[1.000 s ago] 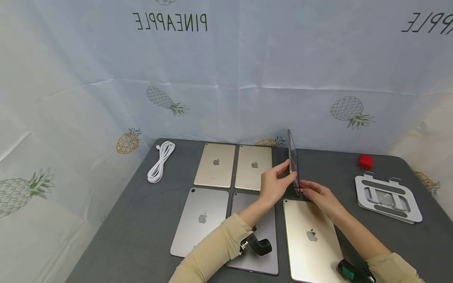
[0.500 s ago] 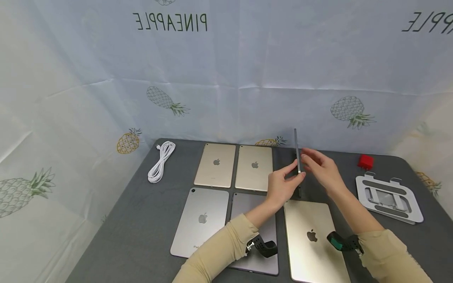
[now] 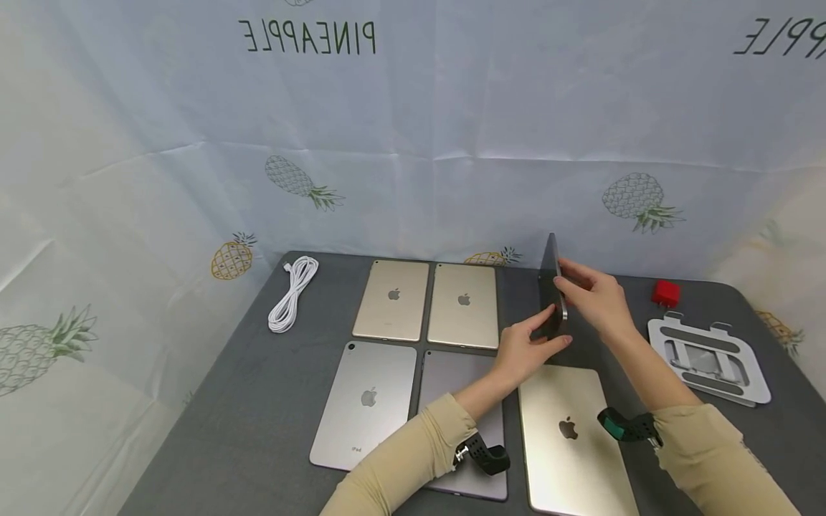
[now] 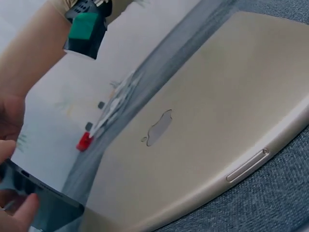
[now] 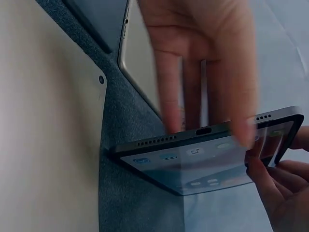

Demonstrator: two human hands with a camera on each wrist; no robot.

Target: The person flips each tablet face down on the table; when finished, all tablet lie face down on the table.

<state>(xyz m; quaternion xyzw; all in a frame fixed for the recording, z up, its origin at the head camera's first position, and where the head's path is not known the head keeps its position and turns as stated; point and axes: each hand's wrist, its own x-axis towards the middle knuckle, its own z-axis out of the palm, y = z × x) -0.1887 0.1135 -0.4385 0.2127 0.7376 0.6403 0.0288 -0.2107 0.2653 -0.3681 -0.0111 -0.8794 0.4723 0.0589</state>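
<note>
A tablet stands on edge above the back of the table, held between both hands. Its lit screen with icons shows in the right wrist view, the edge with the charging port toward the person. My left hand pinches that near edge, thumb on one face and fingers on the other; it is blurred in the right wrist view. Further up, my right hand holds the tablet's right side between thumb and fingers. Just below them lies a gold tablet, face down; a grey tablet is under the left forearm.
Two gold tablets lie face down at the back, with a silver tablet in front of them. A white coiled cable is at far left. On the right are a red charger plug and a folded metal stand.
The held tablet has shifted right and turned, so its other face shows to the head view. My right hand has moved up along it from the near bottom edge; the left hand has followed rightward.
</note>
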